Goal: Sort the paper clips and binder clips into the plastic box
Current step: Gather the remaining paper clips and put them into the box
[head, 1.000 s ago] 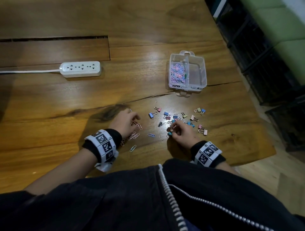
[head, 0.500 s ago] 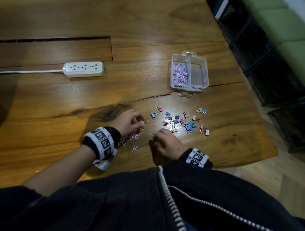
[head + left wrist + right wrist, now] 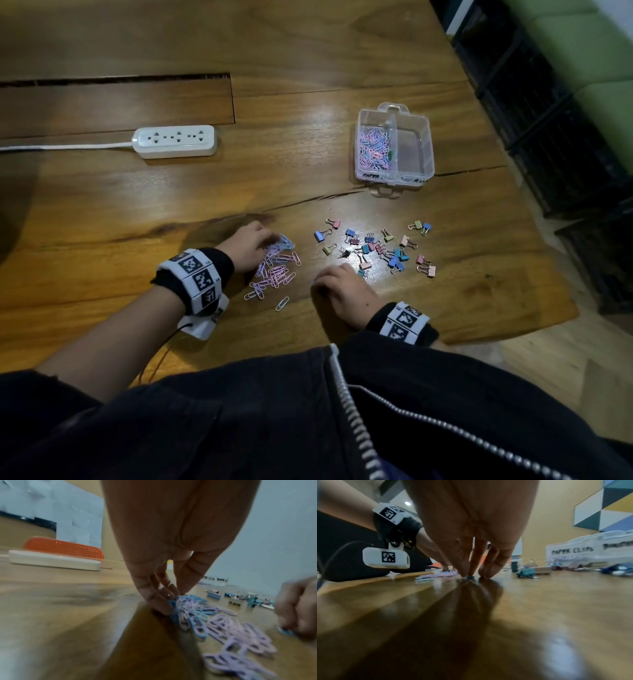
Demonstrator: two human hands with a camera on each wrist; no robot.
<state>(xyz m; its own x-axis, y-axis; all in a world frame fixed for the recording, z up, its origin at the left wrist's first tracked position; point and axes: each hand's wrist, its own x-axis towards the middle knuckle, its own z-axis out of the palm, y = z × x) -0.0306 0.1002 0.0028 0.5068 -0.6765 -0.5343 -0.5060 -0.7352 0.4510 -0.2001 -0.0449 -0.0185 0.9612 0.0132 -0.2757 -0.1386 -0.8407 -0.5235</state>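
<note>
My left hand (image 3: 272,240) pinches a bunch of blue and pink paper clips (image 3: 187,605) at the far end of a loose pile of paper clips (image 3: 274,274) on the wooden table. My right hand (image 3: 317,280) is fingertips-down just right of the pile. Its thumb and forefinger pinch a small blue paper clip (image 3: 470,577) against the wood. Several coloured binder clips (image 3: 380,246) lie scattered to the right of both hands. The clear plastic box (image 3: 430,150) stands farther back. Its left compartment holds paper clips (image 3: 373,147); its right one looks almost bare.
A white power strip (image 3: 176,141) with its cord lies at the back left. One loose paper clip (image 3: 282,303) lies near my body. The table's edge (image 3: 548,308) runs down the right side, with black crates (image 3: 565,137) beyond it.
My right hand has drawn back from the binder clips toward my body and to the left. My left hand has gathered the paper clips into a pile and taken hold of a bunch.
</note>
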